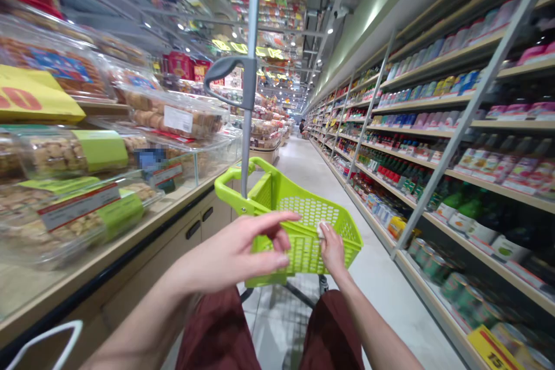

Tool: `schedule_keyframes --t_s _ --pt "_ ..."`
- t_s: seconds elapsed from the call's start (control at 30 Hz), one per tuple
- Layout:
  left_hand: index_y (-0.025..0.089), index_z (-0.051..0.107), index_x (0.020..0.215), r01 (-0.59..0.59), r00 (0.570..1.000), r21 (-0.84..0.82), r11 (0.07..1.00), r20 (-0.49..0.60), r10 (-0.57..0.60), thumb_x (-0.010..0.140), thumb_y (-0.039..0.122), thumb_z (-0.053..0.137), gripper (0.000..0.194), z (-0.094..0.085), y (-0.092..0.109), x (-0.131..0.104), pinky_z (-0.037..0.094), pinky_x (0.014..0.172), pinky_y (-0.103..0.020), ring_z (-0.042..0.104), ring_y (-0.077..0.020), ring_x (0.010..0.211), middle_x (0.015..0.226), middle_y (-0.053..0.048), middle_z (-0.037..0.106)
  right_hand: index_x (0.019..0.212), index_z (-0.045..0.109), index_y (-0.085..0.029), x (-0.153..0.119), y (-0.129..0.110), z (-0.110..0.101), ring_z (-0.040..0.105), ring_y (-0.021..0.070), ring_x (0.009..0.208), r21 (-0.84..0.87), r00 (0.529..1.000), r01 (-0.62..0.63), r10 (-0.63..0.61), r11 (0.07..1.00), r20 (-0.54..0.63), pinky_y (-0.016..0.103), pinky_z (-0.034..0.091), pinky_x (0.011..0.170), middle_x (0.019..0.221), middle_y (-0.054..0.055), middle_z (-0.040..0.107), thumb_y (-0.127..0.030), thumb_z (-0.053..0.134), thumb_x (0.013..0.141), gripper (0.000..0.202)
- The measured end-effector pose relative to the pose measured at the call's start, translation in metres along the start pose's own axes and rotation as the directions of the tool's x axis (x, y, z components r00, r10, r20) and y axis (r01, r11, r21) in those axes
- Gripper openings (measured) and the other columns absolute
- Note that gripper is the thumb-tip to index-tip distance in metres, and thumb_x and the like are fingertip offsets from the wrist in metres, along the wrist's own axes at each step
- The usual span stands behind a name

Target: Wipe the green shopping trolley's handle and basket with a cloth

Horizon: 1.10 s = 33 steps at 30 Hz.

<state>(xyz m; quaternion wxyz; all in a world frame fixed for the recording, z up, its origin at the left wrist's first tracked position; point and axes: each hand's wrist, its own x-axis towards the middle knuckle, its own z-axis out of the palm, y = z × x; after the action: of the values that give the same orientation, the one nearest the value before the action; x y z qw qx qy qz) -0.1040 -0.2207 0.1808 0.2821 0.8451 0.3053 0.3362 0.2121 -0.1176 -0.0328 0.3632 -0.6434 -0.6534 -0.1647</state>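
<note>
A lime-green plastic shopping cart (pixel 299 243) with a perforated basket stands in front of my knees. My left hand (pixel 255 243) hovers on the near side of the basket, index finger stretched out, the other fingers loosely bent and the thumb apart, holding nothing. At the basket's near rim, my right hand (pixel 333 248) pinches a small white wad that looks like tissue (pixel 321 229). Whether the wad presses on the rim is hard to tell. A grey pole (pixel 250 144) with a looped grey grip (pixel 225 78) rises from the cart's left end.
Along the left runs a counter (pixel 208 176) stacked with clear tubs of snacks (pixel 173 115). Tall shelves (pixel 416 202) of bottles and cans line the right. A pale floor aisle (pixel 290 156) leads away between them, with a person (pixel 302 127) far off.
</note>
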Motion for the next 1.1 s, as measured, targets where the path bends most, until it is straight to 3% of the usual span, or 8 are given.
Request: schedule_keyframes --t_s 0.07,0.13,0.27,0.4,0.5,0.67,0.87,1.1 --pt "0.021 0.043 0.122 0.089 0.991 0.289 0.953 -0.123 -0.055 0.075 0.032 0.055 0.05 -0.001 -0.021 0.022 0.032 0.097 -0.045 0.051 -0.022 0.102 0.113 -0.006 0.057 0.121 0.047 -0.019 0.006 -0.022 0.007 0.041 0.0173 0.118 0.082 0.997 0.079 -0.08 0.993 0.008 0.038 0.036 0.095 0.127 0.006 0.047 -0.005 0.036 0.069 0.056" --pt "0.017 0.038 0.125 0.257 0.933 0.501 0.827 -0.351 -0.077 0.075 0.027 0.052 0.053 -0.003 -0.052 0.042 0.018 0.102 -0.052 0.044 -0.0258 0.114 0.125 -0.011 0.049 0.122 0.047 -0.02 0.015 -0.044 0.011 0.042 0.0165 0.117 0.165 0.99 0.139 -0.142 0.977 0.01 0.037 0.037 0.096 0.126 0.005 0.048 -0.004 0.036 0.068 0.057" --pt "0.015 0.03 0.13 0.459 0.828 0.592 0.662 -0.556 -0.077 0.076 0.028 0.047 0.059 -0.012 -0.108 0.062 0.016 0.103 -0.053 0.032 -0.0269 0.124 0.136 -0.014 0.035 0.124 0.045 -0.021 0.053 -0.094 -0.005 0.044 0.0171 0.115 0.268 0.967 0.256 -0.248 0.929 -0.064 0.037 0.038 0.096 0.125 0.005 0.049 -0.007 0.037 0.07 0.057" --pt "0.017 0.03 0.13 0.504 0.826 0.605 0.616 -0.546 -0.139 0.074 0.028 0.047 0.06 -0.019 -0.129 0.067 0.013 0.103 -0.055 0.026 -0.0274 0.128 0.139 -0.013 0.031 0.126 0.043 -0.022 0.114 -0.159 -0.048 0.038 0.0176 0.12 0.226 0.894 0.422 -0.363 0.878 -0.262 0.038 0.032 0.1 0.129 0.005 0.044 -0.008 0.034 0.076 0.053" --pt "0.017 0.031 0.13 0.492 0.842 0.595 0.636 -0.509 -0.175 0.074 0.026 0.047 0.058 -0.018 -0.134 0.068 0.011 0.103 -0.057 0.026 -0.0272 0.128 0.138 -0.013 0.033 0.122 0.047 -0.02 0.161 -0.209 -0.084 0.032 0.0183 0.124 0.091 0.793 0.553 -0.49 0.828 -0.362 0.04 0.026 0.102 0.131 0.006 0.042 -0.01 0.036 0.08 0.045" --pt "0.015 0.029 0.13 0.487 0.841 0.591 0.643 -0.517 -0.162 0.073 0.026 0.047 0.061 -0.015 -0.145 0.066 0.008 0.102 -0.058 0.022 -0.0265 0.129 0.138 -0.014 0.032 0.122 0.047 -0.025 0.228 -0.267 -0.116 0.021 0.0189 0.129 -0.138 0.67 0.664 -0.667 0.734 -0.324 0.046 0.017 0.104 0.136 0.002 0.036 -0.01 0.036 0.084 0.042" --pt "0.014 0.029 0.13 0.459 0.861 0.617 0.639 -0.486 -0.15 0.075 0.027 0.045 0.059 -0.019 -0.151 0.058 0.007 0.102 -0.058 0.022 -0.0261 0.129 0.139 -0.014 0.031 0.119 0.05 -0.021 0.238 -0.27 -0.093 0.022 0.0223 0.129 -0.233 0.625 0.742 -0.775 0.628 -0.095 0.048 0.016 0.103 0.135 0.006 0.037 -0.008 0.037 0.085 0.039" --pt "0.018 0.037 0.126 0.371 0.918 0.708 0.6 -0.377 -0.124 0.075 0.024 0.044 0.052 -0.02 -0.169 0.044 0.0 0.102 -0.059 0.022 -0.0251 0.13 0.136 -0.011 0.036 0.116 0.052 -0.022 0.174 -0.237 -0.033 0.031 0.0239 0.124 -0.274 0.429 0.885 -0.889 0.377 0.162 0.046 0.024 0.101 0.132 0.005 0.041 -0.012 0.045 0.083 0.035"
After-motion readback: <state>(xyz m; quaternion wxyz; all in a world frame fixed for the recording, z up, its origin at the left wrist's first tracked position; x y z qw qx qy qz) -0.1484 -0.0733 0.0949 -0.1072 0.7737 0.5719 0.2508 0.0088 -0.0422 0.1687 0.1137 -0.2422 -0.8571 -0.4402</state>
